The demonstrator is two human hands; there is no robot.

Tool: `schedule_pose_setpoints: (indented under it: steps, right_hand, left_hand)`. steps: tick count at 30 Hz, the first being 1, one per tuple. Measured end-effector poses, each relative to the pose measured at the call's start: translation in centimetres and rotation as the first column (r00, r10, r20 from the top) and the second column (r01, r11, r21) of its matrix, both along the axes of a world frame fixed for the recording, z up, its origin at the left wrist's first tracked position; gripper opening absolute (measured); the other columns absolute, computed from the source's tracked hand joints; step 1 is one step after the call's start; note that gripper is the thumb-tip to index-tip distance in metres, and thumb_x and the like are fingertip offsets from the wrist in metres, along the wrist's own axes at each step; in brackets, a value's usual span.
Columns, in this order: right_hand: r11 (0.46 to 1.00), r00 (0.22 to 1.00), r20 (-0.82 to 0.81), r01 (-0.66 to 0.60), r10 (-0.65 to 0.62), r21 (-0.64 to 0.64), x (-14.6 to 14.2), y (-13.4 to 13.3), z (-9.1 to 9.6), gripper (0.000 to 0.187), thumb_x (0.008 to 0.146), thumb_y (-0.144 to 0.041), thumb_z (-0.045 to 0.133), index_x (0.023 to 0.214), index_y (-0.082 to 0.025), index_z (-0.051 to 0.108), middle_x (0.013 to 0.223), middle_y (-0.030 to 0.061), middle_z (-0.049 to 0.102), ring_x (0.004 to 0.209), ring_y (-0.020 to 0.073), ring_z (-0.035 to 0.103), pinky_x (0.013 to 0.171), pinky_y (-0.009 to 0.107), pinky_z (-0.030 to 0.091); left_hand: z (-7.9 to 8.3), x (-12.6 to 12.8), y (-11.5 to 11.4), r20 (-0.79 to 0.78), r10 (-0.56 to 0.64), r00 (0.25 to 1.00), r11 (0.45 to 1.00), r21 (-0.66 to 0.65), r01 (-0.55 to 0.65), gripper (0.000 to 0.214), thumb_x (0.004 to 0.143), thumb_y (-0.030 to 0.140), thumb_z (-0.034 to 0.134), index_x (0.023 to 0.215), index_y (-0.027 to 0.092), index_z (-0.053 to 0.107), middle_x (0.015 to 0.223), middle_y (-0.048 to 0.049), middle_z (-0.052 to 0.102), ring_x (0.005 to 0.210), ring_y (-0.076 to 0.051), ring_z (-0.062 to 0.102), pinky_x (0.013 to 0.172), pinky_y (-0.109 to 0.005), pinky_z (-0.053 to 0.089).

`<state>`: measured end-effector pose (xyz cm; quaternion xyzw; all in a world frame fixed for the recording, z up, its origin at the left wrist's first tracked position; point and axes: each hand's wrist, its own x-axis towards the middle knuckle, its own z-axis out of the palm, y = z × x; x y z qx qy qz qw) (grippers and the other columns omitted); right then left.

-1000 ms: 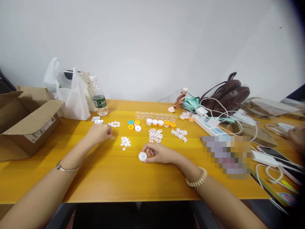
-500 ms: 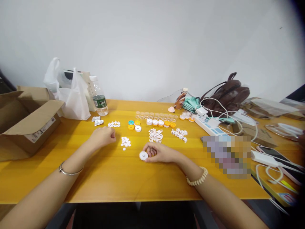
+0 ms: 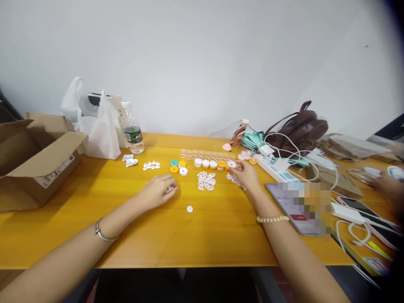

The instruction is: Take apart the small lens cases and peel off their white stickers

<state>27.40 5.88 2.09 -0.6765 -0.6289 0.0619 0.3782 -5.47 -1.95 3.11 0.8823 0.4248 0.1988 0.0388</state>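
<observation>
My right hand (image 3: 247,176) is closed on a white round cap (image 3: 231,164) at the right end of a row of white and orange caps (image 3: 213,165). Under its fingers lies a group of white openwork pieces (image 3: 232,178), partly covered. My left hand (image 3: 158,191) rests with curled fingers over the pile of small white discs (image 3: 170,189), mostly hiding them; what the fingertips grip cannot be made out. One small white disc (image 3: 190,208) lies alone on the table between the hands. Another heap of white openwork pieces (image 3: 206,181) sits in the middle.
Teal, orange and white caps (image 3: 178,166) form a cluster; clear rings (image 3: 205,155) line up behind. Small white knobbed parts (image 3: 151,165) and foil packets (image 3: 130,160) lie left, near a water bottle (image 3: 134,134) and cardboard box (image 3: 41,160). A power strip (image 3: 277,169) and phone (image 3: 285,206) lie right.
My right hand has carried the white cap away from the front, back and right to the row's end. My left hand has moved right onto the disc pile. A lone disc now shows in front.
</observation>
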Motion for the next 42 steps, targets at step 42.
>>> schedule_pose_setpoints:
  steps: [42]
  right_hand:
    - [0.978,0.989,0.083,0.107,-0.123,0.180,4.8,2.4,-0.1,0.040,0.077,-0.038,0.045,0.098,-0.010,0.065,0.090,0.0124,0.066,0.076,0.0206,0.057,0.071,0.033,0.044]
  left_hand:
    - [-0.9,0.9,-0.2,0.118,-0.178,0.977,0.982,0.089,0.168,0.017,0.088,0.029,0.044,0.086,0.018,0.057,0.082,-0.0024,0.061,0.076,-0.014,0.055,0.073,-0.027,0.038]
